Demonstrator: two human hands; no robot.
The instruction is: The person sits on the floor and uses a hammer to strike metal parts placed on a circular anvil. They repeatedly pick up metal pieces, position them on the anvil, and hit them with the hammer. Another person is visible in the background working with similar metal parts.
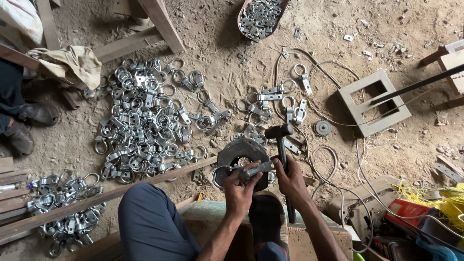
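Two bare hands meet over a dark round iron block (241,153) that sits on the dirt floor (386,159) just ahead of your knees. Your left hand (238,186) is closed around a small metal ring-and-strap fitting (256,170), pinning it flat across the near rim of the block; the ring end pokes out to the left of the block, and the fingers wrap the piece fully. Your right hand (290,180) is clenched on the dark handle of a hammer (281,145), whose head stands just above the far right edge of the block, close to the fitting but apart from it; whether it touches the block cannot be told.

To the left of the block, a large heap of finished ring fittings (145,116) spreads over the floor, and a smaller scatter (270,108) lies just beyond the block. A second heap (63,205) lies near the lower left corner of the floor, beyond a long wooden batten (96,200) that runs diagonally toward the block. A tray of flat metal plates (261,17) rests at the far edge. A grey rectangular frame (355,108) lies to the right, with loose wire (328,159) looping between it and the block.
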